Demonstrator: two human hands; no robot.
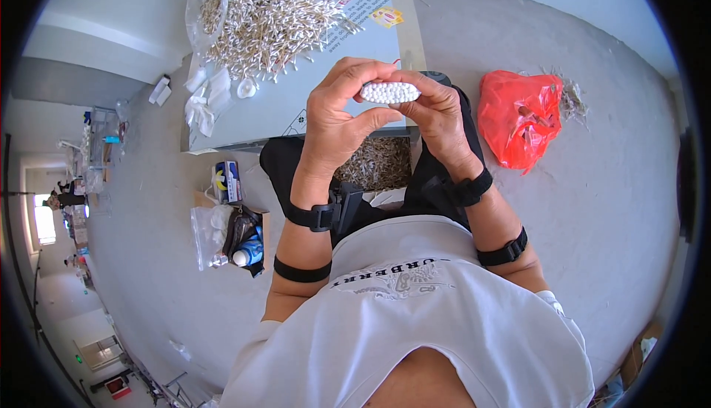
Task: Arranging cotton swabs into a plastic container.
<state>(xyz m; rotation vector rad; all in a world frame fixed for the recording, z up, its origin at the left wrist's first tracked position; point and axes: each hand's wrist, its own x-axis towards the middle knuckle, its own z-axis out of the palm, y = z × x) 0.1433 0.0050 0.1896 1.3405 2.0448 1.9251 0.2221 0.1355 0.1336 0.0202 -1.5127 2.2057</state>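
Observation:
Both my hands are closed around a bundle of cotton swabs (390, 93), held up over the near edge of the table. Its white tips face me, packed into a flat oval. My left hand (337, 108) grips it from the left with the thumb below. From the right, my right hand (438, 115) wraps its other end. A small bit of red shows behind the fingers; I cannot make out what it is. Beyond my hands lies a large heap of loose cotton swabs (274, 12), partly in a clear plastic bag (205, 4).
The light table (296, 97) carries small yellow packets (387, 16) and crumpled white plastic (209, 104). Between my knees, a container of brownish sticks (376, 164) shows. A red plastic bag (518, 115) lies on the floor at right; a box of bottles and bags (248, 241) stands left.

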